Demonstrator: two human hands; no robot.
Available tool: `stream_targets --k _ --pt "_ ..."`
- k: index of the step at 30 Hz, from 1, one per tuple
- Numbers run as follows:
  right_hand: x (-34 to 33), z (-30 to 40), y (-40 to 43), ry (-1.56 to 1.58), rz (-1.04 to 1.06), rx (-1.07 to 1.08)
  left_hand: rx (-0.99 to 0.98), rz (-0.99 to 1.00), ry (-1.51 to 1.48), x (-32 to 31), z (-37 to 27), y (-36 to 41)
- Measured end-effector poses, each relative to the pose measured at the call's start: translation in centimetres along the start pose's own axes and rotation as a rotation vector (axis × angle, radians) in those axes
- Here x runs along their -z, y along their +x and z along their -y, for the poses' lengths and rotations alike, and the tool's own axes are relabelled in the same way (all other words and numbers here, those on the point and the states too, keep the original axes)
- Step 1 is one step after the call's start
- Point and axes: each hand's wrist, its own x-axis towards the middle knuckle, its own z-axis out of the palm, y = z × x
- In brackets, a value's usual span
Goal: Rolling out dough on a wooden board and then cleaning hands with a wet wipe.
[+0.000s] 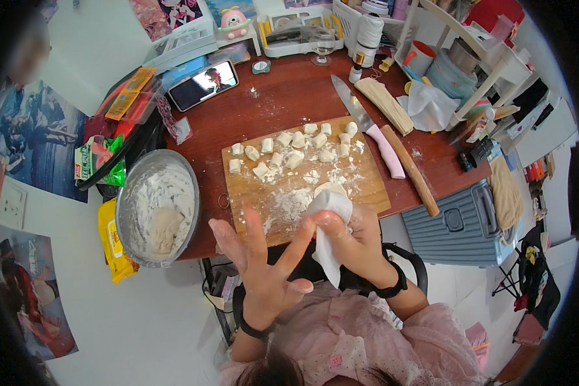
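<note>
My right hand [362,243] grips a white tissue or wipe [335,205], bunched at the thumb, with one end hanging down. Fingers spread wide, my left hand [265,272] holds nothing; its index fingertip meets the tissue beside my right thumb. Both hands are above the near edge of a floured wooden board [366,193]. Several small cut dough pieces [298,140] lie across the board's far half. Partly behind the tissue is a flat, pale round of dough [332,187]. A metal bowl [191,188] at the left contains flour and a dough lump [165,230].
A knife [359,113] with a pink handle and a wooden rolling pin [410,171] lie right of the board. Dried noodle sticks [385,105] rest behind them. A phone [203,86] leans at the back left. A white shelf [492,79] borders the right side.
</note>
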Motion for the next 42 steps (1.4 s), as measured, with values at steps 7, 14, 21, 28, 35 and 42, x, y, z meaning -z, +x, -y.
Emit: stream_targets --k 7,14,21,28,35,42 --pt "1.1 0.5 -0.1 0.387 0.166 -0.233 -0.212 -0.035 0.318 0.7 0.5 -0.7" --pt "2.0 -0.5 -0.6 0.484 0.423 -0.209 -0.179 -0.017 0.091 0.8 0.7 -0.4" --pt "2.0 0.1 -0.1 0.386 0.499 -0.050 0.184 0.088 -1.053 0.6 -0.4 1.2" --pt "1.4 0.2 0.2 0.136 0.280 0.245 0.592 0.160 -2.162 0.2 -1.0 1.1" --pt "-0.9 0.4 -0.8 0.202 0.068 -0.013 0.339 0.201 -1.692 -0.6 0.2 0.8" --pt "-0.7 -0.6 -0.9 0.075 -0.009 0.041 0.268 0.027 -1.399 -0.6 -0.8 2.1"
